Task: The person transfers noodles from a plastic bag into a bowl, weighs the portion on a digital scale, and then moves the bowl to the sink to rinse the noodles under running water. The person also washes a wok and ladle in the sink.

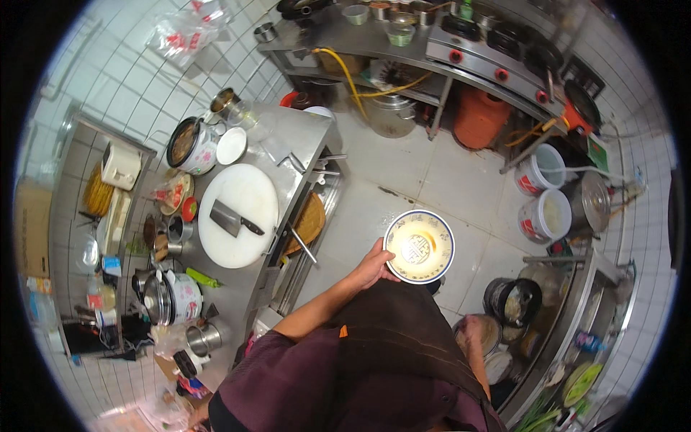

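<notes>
My left hand (373, 265) grips the near-left rim of a ceramic bowl (430, 263), its thumb over the edge. The bowl is cream inside, with a blue rim band, a printed emblem at its bottom and a brown stain beside it. Down at my right side, my right hand (473, 328) is at a round basin (490, 339) on the floor side of the counter. Its fingers are blurred, so whether they hold anything cannot be told. Close to that hand stands a black-lined bucket (526, 297) with waste inside.
At left, a steel counter (307, 127) carries a round white cutting board (237, 251) with a cleaver (229, 217), rice cookers (186, 297) and a white bowl (232, 146). A gas stove (478, 59) stands ahead, above an orange gas cylinder (478, 119). White buckets (532, 218) stand at right.
</notes>
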Tool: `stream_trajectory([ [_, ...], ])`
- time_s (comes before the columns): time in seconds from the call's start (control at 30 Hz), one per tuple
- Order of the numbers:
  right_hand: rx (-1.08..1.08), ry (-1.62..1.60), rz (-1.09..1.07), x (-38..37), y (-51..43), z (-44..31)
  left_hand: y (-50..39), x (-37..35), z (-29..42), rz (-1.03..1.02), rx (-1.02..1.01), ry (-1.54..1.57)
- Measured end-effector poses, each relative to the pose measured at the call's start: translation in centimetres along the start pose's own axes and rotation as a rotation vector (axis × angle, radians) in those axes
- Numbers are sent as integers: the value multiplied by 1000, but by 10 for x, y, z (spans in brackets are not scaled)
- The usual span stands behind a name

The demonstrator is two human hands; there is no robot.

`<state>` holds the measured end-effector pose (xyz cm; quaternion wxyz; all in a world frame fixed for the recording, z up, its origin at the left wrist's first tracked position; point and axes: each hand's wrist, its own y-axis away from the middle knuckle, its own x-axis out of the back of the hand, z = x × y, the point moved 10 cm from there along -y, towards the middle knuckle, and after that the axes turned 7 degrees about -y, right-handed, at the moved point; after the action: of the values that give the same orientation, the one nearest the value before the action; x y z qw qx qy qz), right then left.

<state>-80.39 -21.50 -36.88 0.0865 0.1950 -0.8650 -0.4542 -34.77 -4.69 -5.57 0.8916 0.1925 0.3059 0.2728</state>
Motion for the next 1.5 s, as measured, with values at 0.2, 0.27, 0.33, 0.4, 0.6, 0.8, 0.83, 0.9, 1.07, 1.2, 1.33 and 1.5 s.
stream_trajectory([
  [0.2,271,258,-140,-157,-4,-232,-18,55,20,168,-69,99],
  [0.27,277,207,-224,-238,18,-271,-25,79,34,199,-109,130],
  [0.33,255,178,-346,-322,45,-296,-34,102,45,204,-86,142],
  [0.4,240,103,-468,-400,74,-311,-47,126,63,183,-73,129],
  [0.6,227,126,-595,-545,104,-342,-76,187,125,90,-69,45],
  [0.8,234,242,-586,-593,89,-358,-90,229,169,14,-59,-47],
  [0.83,219,265,-565,-595,85,-357,-93,234,172,-3,-62,-71],
  [0.9,224,272,-537,-599,81,-356,-98,246,174,36,-41,-108],
  [1.07,232,178,-470,-587,77,-358,-124,229,187,-63,-24,-139],
  [1.2,254,62,-379,-533,81,-365,-153,175,184,-157,62,-121],
  [1.33,246,-55,-177,-450,88,-364,-197,105,161,-393,161,-283],
  [1.5,282,-301,37,-318,102,-346,-242,-47,115,-748,268,-443],
])
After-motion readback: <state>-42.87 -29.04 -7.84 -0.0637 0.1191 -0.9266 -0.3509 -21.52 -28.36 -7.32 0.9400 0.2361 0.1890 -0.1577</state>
